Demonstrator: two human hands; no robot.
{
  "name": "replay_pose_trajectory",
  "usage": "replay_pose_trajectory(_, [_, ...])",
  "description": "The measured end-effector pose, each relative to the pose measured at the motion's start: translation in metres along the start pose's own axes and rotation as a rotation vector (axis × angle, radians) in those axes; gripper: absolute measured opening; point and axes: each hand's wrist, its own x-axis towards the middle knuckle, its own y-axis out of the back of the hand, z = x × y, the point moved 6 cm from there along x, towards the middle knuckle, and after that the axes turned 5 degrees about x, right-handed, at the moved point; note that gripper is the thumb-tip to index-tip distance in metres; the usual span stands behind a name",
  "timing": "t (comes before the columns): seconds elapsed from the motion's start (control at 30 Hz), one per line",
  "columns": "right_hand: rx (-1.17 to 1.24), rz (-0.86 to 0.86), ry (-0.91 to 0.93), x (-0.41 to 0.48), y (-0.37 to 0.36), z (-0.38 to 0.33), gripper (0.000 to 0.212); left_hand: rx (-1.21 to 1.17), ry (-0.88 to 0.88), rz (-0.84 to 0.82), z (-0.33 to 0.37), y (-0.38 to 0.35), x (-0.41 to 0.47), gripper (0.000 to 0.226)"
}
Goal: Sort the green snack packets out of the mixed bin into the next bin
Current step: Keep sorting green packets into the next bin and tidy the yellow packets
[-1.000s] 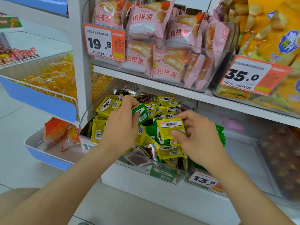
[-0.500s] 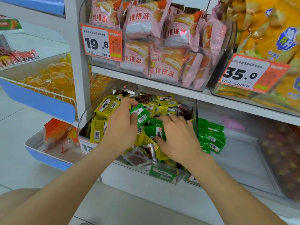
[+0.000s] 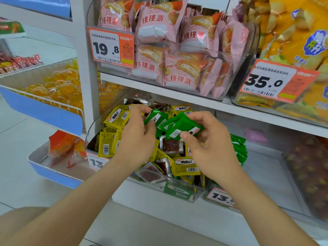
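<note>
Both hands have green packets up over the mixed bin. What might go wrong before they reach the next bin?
1. The right hand pinches several fanned green packets by their edges; one may slip down among the yellow packets.
2. The left hand holds another green packet close by; passing it across could loosen either grip.

Green packets (image 3: 240, 150) in next bin (image 3: 264, 173) half behind right hand (image 3: 211, 150)

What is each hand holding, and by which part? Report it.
The left hand pinches one green packet by its left end. The right hand pinches a bunch of green packets at their lower right edge.
</note>
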Motion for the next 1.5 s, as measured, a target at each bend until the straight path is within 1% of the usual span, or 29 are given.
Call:
replay_pose_trajectory(0.07, [0.238,-0.045,-0.113,-0.007,-0.002,0.002,0.034,-0.245,0.100,-0.047,0.005,-0.012,-0.006,0.015])
replay_pose_trajectory(0.1, [0.307,-0.033,-0.142,-0.009,-0.002,0.002,0.034,-0.375,0.181,-0.065,0.007,-0.018,-0.010,0.014])
replay_pose_trajectory(0.17, [0.372,0.001,-0.178,-0.012,-0.001,0.003,0.033,-0.594,0.327,-0.118,0.009,-0.032,-0.019,0.026])
replay_pose_trajectory(0.2, [0.379,0.012,-0.190,-0.013,0.001,0.004,0.034,-0.647,0.359,-0.160,0.010,-0.039,-0.022,0.034])
replay_pose_trajectory(0.23, [0.367,0.018,-0.194,-0.014,0.002,0.006,0.037,-0.657,0.366,-0.189,0.012,-0.043,-0.025,0.036])
replay_pose_trajectory(0.33, [0.310,0.032,-0.200,-0.014,0.009,0.013,0.051,-0.614,0.364,-0.160,0.013,-0.044,-0.031,0.025])
replay_pose_trajectory(0.4, [0.207,0.036,-0.169,-0.013,0.014,0.014,0.060,-0.607,0.364,-0.165,0.014,-0.047,-0.032,0.022])
replay_pose_trajectory(0.5, [-0.100,-0.002,0.024,-0.015,0.017,0.004,0.076,-0.675,0.410,-0.144,0.012,-0.048,-0.030,0.023])
replay_pose_trajectory(0.57, [-0.259,-0.050,0.177,-0.019,0.015,-0.005,0.085,-0.663,0.388,-0.148,0.014,-0.048,-0.028,0.029])
replay_pose_trajectory(0.63, [-0.358,-0.093,0.282,-0.024,0.013,-0.008,0.088,-0.629,0.357,-0.158,0.016,-0.047,-0.026,0.034])
replay_pose_trajectory(0.67, [-0.385,-0.109,0.315,-0.025,0.012,-0.009,0.084,-0.605,0.345,-0.166,0.016,-0.046,-0.025,0.034])
replay_pose_trajectory(0.73, [-0.349,-0.095,0.307,-0.026,0.013,-0.007,0.064,-0.546,0.321,-0.187,0.015,-0.046,-0.023,0.035])
replay_pose_trajectory(0.8, [-0.216,-0.040,0.196,-0.022,0.018,0.003,0.044,-0.509,0.309,-0.205,0.012,-0.046,-0.022,0.037])
replay_pose_trajectory(0.93, [-0.055,0.044,-0.043,-0.013,0.031,0.025,0.032,-0.394,0.259,-0.279,0.017,-0.049,-0.028,0.045])
replay_pose_trajectory(1.0, [0.026,0.034,-0.124,-0.012,0.034,0.028,0.030,-0.307,0.223,-0.326,0.019,-0.052,-0.032,0.050])
replay_pose_trajectory(1.03, [0.034,0.020,-0.131,-0.013,0.034,0.027,0.033,-0.262,0.201,-0.343,0.021,-0.052,-0.034,0.052])
replay_pose_trajectory(1.1, [-0.050,0.005,-0.096,-0.017,0.031,0.020,0.045,-0.202,0.146,-0.382,0.026,-0.054,-0.037,0.052])
replay_pose_trajectory(1.2, [-0.343,-0.028,0.041,-0.025,0.020,0.004,0.074,-0.186,0.053,-0.423,0.039,-0.057,-0.045,0.046])
replay_pose_trajectory(1.23, [-0.391,-0.055,0.076,-0.029,0.014,0.001,0.085,-0.159,0.009,-0.423,0.045,-0.058,-0.048,0.045])
replay_pose_trajectory(1.3, [-0.392,-0.111,0.118,-0.038,0.002,-0.006,0.103,-0.119,-0.046,-0.425,0.050,-0.062,-0.053,0.044])
replay_pose_trajectory(1.33, [-0.362,-0.109,0.141,-0.041,-0.001,-0.010,0.103,-0.121,-0.052,-0.426,0.051,-0.063,-0.055,0.043])
replay_pose_trajectory(1.37, [-0.302,-0.084,0.154,-0.042,-0.001,-0.011,0.099,-0.135,-0.047,-0.412,0.052,-0.063,-0.055,0.041])
replay_pose_trajectory(1.43, [-0.129,-0.016,0.102,-0.039,0.005,-0.010,0.094,-0.209,-0.016,-0.364,0.052,-0.062,-0.053,0.040])
replay_pose_trajectory(1.5, [-0.016,0.037,0.049,-0.035,0.012,-0.008,0.089,-0.316,0.045,-0.298,0.053,-0.059,-0.047,0.041])
